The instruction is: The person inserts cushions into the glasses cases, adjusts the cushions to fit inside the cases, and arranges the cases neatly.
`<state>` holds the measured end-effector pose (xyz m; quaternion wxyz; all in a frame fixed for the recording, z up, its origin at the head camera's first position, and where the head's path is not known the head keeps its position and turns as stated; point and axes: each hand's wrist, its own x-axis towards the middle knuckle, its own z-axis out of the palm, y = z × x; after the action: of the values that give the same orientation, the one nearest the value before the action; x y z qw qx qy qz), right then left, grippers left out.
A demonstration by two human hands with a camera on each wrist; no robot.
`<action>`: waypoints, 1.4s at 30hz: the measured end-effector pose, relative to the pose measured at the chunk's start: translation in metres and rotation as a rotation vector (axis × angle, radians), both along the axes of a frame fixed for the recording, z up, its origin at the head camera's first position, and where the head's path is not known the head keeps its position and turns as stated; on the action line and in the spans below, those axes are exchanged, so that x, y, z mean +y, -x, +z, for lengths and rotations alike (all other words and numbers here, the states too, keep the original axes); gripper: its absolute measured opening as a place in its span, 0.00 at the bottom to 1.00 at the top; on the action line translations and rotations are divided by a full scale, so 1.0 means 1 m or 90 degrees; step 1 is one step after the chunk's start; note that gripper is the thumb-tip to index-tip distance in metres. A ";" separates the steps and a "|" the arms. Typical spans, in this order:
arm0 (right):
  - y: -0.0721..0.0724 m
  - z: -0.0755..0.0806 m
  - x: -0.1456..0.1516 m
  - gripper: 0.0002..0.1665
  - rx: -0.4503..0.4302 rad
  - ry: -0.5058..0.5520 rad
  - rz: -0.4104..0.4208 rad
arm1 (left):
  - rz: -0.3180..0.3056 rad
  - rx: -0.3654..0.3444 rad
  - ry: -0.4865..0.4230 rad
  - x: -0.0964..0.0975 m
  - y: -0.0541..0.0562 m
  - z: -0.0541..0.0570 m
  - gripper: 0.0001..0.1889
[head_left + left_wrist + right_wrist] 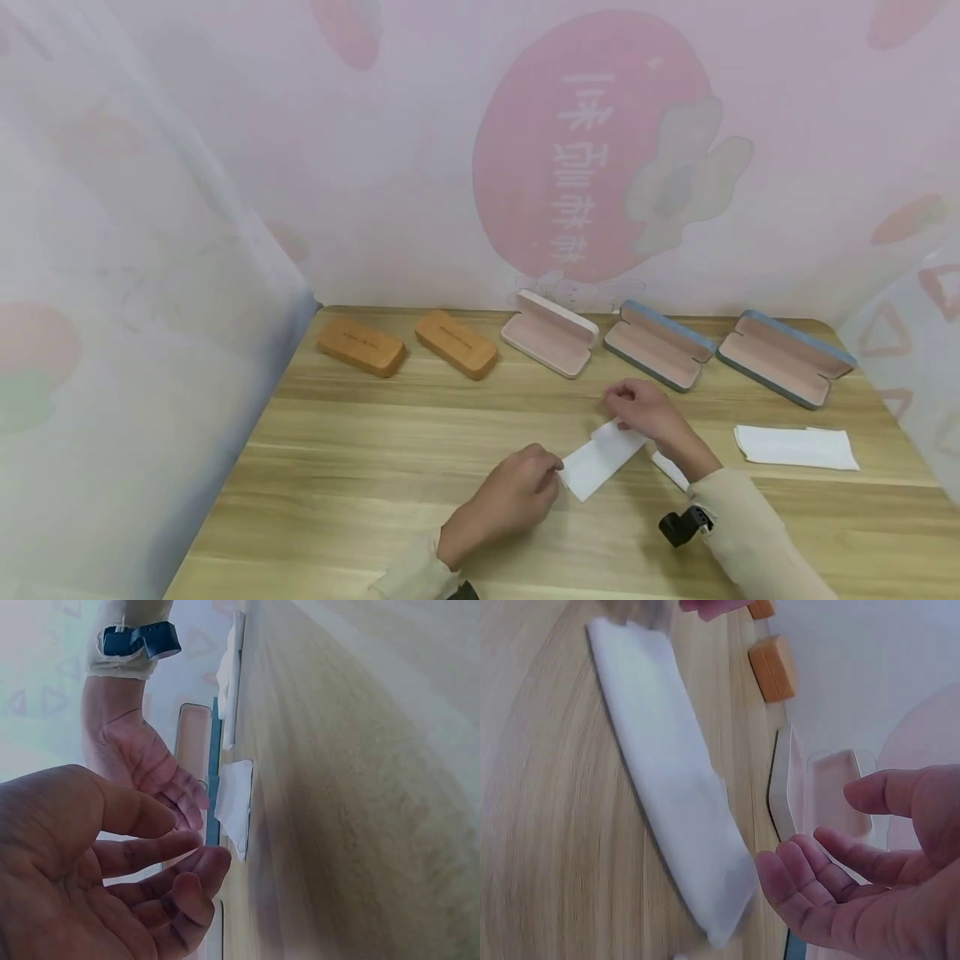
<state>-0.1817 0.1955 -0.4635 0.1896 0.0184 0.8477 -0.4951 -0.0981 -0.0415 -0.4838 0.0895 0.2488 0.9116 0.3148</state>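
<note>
Pale sleeves (761, 529) lie nearest, and beyond them a long white cloth (603, 464) rests between the left hand (510, 496) and the right hand (647, 412).
Both hands are relaxed and half curled, with a gap between thumb and fingers, and neither seems to hold anything; whether the left fingertips touch the corner of the cloth, I cannot tell. The cloth lies slanted on the wooden table (337, 492), seemingly in folded layers. A second cloth (667, 468) is partly hidden under the right forearm. To fold well, I think it is better to press one end down with flat fingers, bring the long edges even, and then smooth the crease slowly. The upper layer could slip, and the right sleeve could drag the second cloth, so this arm should be lifted a little.
</note>
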 end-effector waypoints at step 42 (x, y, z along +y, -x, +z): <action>-0.016 -0.030 0.009 0.11 0.155 -0.253 0.029 | 0.063 0.148 0.216 0.034 -0.004 -0.018 0.02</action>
<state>-0.1661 0.2041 -0.4936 0.0898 -0.0235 0.9454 -0.3124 -0.0945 -0.0070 -0.5017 0.0086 0.2197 0.9668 0.1303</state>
